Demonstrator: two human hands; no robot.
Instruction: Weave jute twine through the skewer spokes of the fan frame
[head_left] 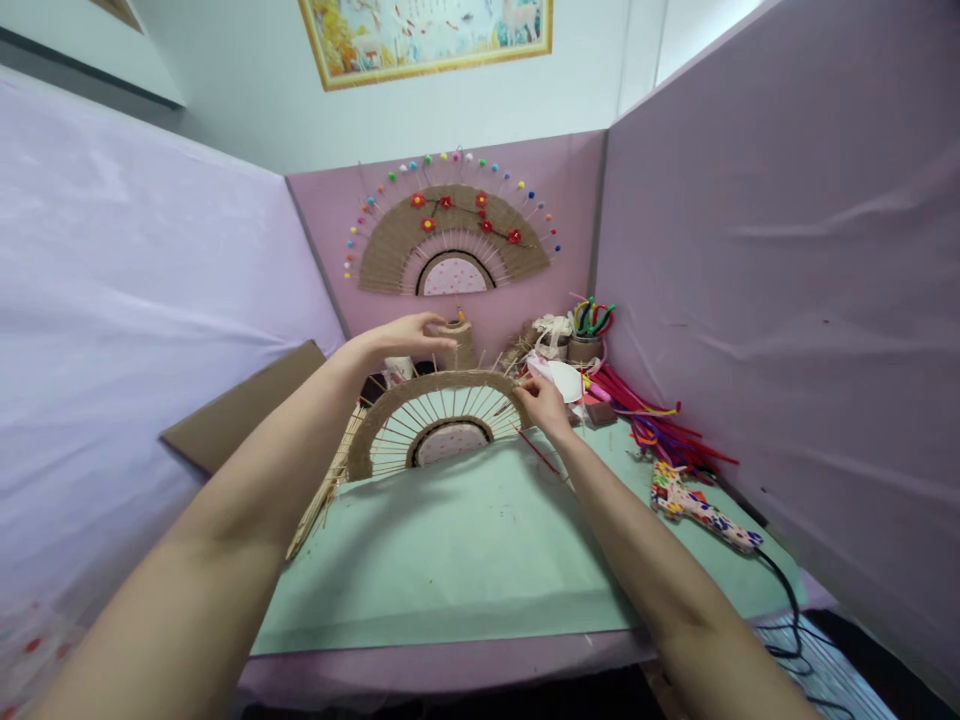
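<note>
A half-woven fan [439, 418] of thin sticks and brown twine stands on the green mat [465, 540], with a pink half-disc at its base. My left hand [409, 335] reaches over the fan's top edge, its fingers pinched together near a spool of twine [459, 345] behind. My right hand [541, 402] is at the fan's right edge, fingers closed on the twine or a stick there; I cannot make out which. A thin red stick [538, 452] lies slanted under that hand.
A finished fan [454, 242] with red flowers and coloured bead tips hangs on the pink back wall. Pipe cleaners [652, 425], a cup of them [586, 335], and a patterned glue gun [701, 508] with its cord lie at the right. Cardboard [247, 405] leans at the left.
</note>
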